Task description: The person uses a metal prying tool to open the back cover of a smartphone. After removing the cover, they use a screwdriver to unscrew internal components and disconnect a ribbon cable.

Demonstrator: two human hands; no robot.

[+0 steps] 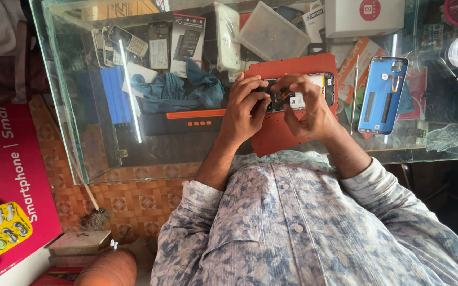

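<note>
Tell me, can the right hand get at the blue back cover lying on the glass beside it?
Probably yes: the blue back cover lies uncovered just past the right hand, with only a thin metal tool between them.

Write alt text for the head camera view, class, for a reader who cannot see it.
Both hands, left hand and right hand, work on an opened smartphone lying on a red mat on a glass counter. A blue back cover lies to the right.
</note>
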